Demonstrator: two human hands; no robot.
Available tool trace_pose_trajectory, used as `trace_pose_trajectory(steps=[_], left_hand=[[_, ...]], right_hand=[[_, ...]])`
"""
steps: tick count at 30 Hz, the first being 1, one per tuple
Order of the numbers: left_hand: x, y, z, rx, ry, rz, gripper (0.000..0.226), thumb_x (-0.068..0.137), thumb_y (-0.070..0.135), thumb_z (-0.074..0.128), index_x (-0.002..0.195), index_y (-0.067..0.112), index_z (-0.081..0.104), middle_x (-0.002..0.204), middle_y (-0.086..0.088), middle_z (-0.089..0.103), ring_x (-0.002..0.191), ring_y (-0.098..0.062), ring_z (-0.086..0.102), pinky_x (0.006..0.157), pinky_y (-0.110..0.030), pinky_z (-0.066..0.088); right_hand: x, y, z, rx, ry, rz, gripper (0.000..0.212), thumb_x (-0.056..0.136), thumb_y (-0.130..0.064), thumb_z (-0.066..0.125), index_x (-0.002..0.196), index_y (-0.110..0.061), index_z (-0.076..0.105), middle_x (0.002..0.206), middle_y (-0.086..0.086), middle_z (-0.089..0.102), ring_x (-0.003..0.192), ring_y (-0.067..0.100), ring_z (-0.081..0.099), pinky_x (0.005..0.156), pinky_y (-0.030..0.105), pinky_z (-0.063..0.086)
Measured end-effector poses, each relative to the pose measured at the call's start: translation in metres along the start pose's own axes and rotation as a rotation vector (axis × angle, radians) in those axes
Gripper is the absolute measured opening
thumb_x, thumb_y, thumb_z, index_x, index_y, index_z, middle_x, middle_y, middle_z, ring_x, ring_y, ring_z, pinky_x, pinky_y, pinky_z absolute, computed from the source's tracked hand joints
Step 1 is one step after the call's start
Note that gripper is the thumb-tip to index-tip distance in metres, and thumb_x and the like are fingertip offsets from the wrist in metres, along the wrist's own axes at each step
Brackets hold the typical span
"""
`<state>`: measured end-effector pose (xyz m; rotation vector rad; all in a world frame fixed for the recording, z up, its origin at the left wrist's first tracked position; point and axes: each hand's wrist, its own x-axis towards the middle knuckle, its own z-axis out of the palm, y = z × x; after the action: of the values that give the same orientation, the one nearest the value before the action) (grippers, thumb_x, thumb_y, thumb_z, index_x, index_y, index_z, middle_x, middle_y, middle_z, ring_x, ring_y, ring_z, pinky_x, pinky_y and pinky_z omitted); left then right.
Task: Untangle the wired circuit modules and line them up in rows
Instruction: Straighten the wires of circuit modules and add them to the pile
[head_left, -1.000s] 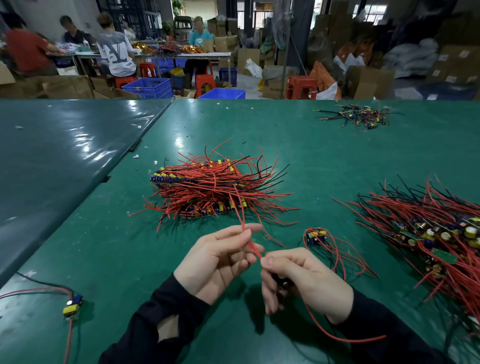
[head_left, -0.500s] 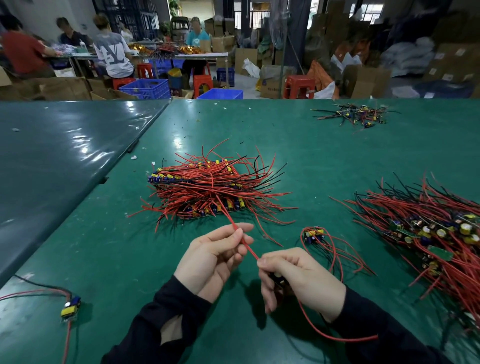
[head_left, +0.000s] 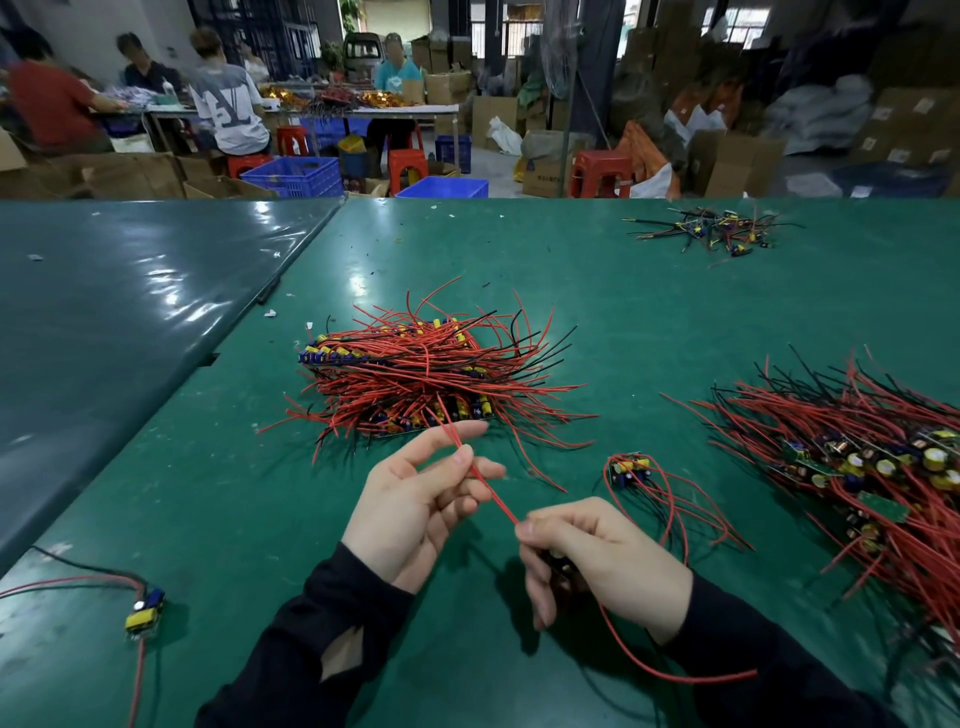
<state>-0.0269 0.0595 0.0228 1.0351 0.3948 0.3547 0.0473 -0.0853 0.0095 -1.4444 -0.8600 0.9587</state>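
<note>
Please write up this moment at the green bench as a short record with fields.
surface: green table mat
left hand: pinches a thin red insulated wire between thumb and fingers
right hand: grips the dark module end of the same wire
sorted stack: red-wired circuit modules in rows, beyond the hands
unsorted heap: tangled red and black wired modules, at right
loose items: small wired bundle; single yellow and blue module

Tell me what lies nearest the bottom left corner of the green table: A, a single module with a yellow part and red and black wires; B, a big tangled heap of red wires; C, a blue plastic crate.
A: a lone module with a yellow part lies there with red and black leads, while the heaps sit farther in.
</note>
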Motion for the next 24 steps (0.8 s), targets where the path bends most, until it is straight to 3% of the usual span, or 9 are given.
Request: trace_pose_trajectory(steps=[12, 19, 24], left_hand=[[0.0042, 0.0081, -0.0064, 0.0, 0.042, 0.052, 0.027, 0.085, 0.001, 0.053, 0.072, 0.007, 0.075, 0.066, -0.007, 0.069, 0.045, -0.003, 0.057, 0.045, -0.01, 0.047], [0.0033, 0.0061, -0.0062, 0.052, 0.045, 0.142, 0.02, 0.087, -0.004, 0.051, 0.091, 0.005, 0.068, 0.065, -0.01, 0.067, 0.045, -0.006, 0.057, 0.045, -0.012, 0.047], [0.0035, 0.006, -0.0082, 0.071, 0.062, 0.15, 0.02, 0.087, -0.005, 0.05, 0.087, 0.005, 0.068, 0.064, -0.012, 0.067, 0.045, -0.006, 0.057, 0.045, -0.012, 0.047]], right_hand=[[0.001, 0.0021, -0.0011, 0.055, -0.072, 0.051, 0.034, 0.083, -0.024, 0.045, 0.049, -0.022, 0.05, 0.045, 0.003, 0.057, 0.042, 0.016, 0.055, 0.05, 0.029, 0.034], [0.0022, 0.0027, -0.0017, 0.07, -0.083, 0.05, 0.034, 0.083, -0.024, 0.044, 0.05, -0.021, 0.05, 0.044, 0.004, 0.057, 0.042, 0.016, 0.056, 0.051, 0.029, 0.034], [0.0021, 0.0026, -0.0012, 0.07, -0.091, 0.049, 0.033, 0.083, -0.024, 0.044, 0.05, -0.022, 0.049, 0.044, 0.004, 0.057, 0.042, 0.016, 0.055, 0.051, 0.029, 0.035]])
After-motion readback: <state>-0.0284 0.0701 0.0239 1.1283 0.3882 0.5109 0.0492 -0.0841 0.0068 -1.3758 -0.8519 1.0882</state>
